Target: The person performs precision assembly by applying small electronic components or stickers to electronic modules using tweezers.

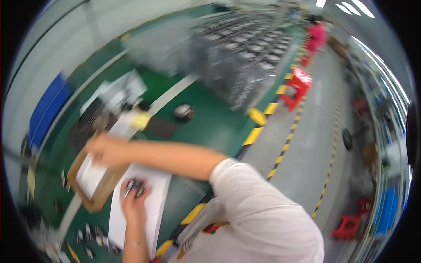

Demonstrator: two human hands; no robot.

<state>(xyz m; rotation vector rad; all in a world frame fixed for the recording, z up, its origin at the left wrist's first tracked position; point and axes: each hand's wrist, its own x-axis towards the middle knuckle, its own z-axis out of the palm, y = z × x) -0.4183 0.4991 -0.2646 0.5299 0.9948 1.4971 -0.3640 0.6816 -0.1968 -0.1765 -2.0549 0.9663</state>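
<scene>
Green counter (210, 97) runs up through the middle of the frame, its right edge taped in yellow and black, with a grey floor (300, 144) beyond. Stacked trays under clear plastic (245, 55) fill the upper middle; a red stool (300, 83) and a person in pink (316, 36) show at upper right.

At lower left of centre, our left hand (134, 205) has its fingers curled up around a small dark-and-silver part (138, 188), pinching it above a white sheet (153, 199). We see the part's body slanting from upper left to lower right, but blur keeps us from telling which end is its front. The sheet's long axis runs nearly top to bottom, its upper end leaning right.

Our right arm crosses from the lower right, so that our right hand (106, 151) is at the upper rim of an open cardboard box (107, 186). That hand is smeared by motion, and we cannot tell whether it grips anything. The box's long axis slants from lower left to upper right, and something white (90, 179) lies inside.

Loose small metal parts (100, 239) lie at lower left; a round dark piece (183, 112) sits above our forearm.
</scene>
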